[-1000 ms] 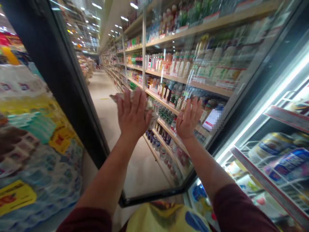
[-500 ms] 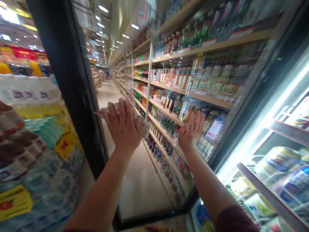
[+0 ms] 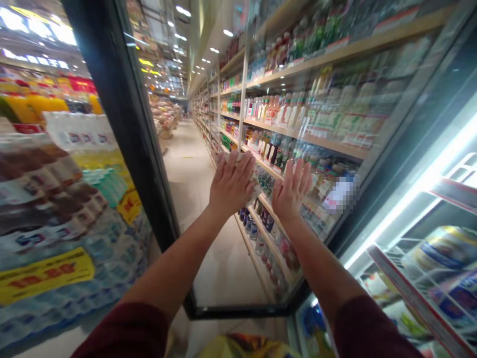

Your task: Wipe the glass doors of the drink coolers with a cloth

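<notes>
My left hand [image 3: 229, 186] presses a light-coloured cloth [image 3: 257, 191] against the glass door [image 3: 219, 293], fingers laid over it. Most of the cloth is hidden under the palm; its edge shows at the thumb side. To the right, my right hand [image 3: 291, 191] rests with fingers raised and apart, palm towards the glass, holding nothing. The door has a black frame [image 3: 130, 114] and stands swung out from a lit cooler. Through the pane, or mirrored in it, appear shelves of bottles [image 3: 276, 109].
Stacked bottle packs [image 3: 40, 199] with a yellow price sign [image 3: 48, 276] stand at the left. On the right are the cooler's lit wire shelves [image 3: 413, 293] with packaged goods [image 3: 439, 248]. A yellow patterned item [image 3: 246, 345] is at the bottom edge.
My left hand has slid the cloth rightward across the glass, close to my right hand. My right hand has stayed at about the same place on the pane. The view has shifted slightly.
</notes>
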The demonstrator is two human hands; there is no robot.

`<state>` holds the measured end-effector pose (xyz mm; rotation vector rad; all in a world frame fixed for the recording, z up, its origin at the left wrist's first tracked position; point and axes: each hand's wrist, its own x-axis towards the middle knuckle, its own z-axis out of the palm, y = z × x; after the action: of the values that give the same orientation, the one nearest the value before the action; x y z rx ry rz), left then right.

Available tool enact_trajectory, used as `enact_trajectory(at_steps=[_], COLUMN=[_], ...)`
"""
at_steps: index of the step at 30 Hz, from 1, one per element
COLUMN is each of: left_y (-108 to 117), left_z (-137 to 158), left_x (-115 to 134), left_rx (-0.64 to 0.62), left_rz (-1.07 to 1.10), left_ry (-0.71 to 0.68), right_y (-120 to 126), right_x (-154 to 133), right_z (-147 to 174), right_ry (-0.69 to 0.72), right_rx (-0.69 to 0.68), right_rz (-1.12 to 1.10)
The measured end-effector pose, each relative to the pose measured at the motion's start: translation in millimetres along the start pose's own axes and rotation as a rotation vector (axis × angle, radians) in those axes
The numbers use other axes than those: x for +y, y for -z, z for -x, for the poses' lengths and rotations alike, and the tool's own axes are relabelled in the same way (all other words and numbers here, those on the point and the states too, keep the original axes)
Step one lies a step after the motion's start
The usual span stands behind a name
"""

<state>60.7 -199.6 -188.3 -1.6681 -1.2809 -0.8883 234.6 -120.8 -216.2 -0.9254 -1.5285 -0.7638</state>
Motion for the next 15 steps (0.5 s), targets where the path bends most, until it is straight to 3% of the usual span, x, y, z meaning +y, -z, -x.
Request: enact_trajectory(at_steps=[4, 7, 11, 15], left_y=[4.6, -0.3, -15.8, -27.5], left_z=[55.7, 103.7, 155.2, 157.7], left_x=[-32.0, -36.4, -14.2, 19.4], left_rx=[-0.012, 0.008, 0.078, 0.138], left_rz=[-0.082, -0.084, -0.067, -0.080], left_ry=[0.162, 0.378, 0.559, 0.606], right_y=[8.4, 13.2, 15.1, 17.5], right_x=[10.9, 21.3, 29.3, 29.9], right_z=[-15.2, -40.4, -64.7, -64.5], right_ry=[0.040, 0.057, 0.141, 0.165], right_rx=[-0.006, 0.029, -0.024, -0.076], right_rz=[-0.031, -0.054, -0.065, -0.070])
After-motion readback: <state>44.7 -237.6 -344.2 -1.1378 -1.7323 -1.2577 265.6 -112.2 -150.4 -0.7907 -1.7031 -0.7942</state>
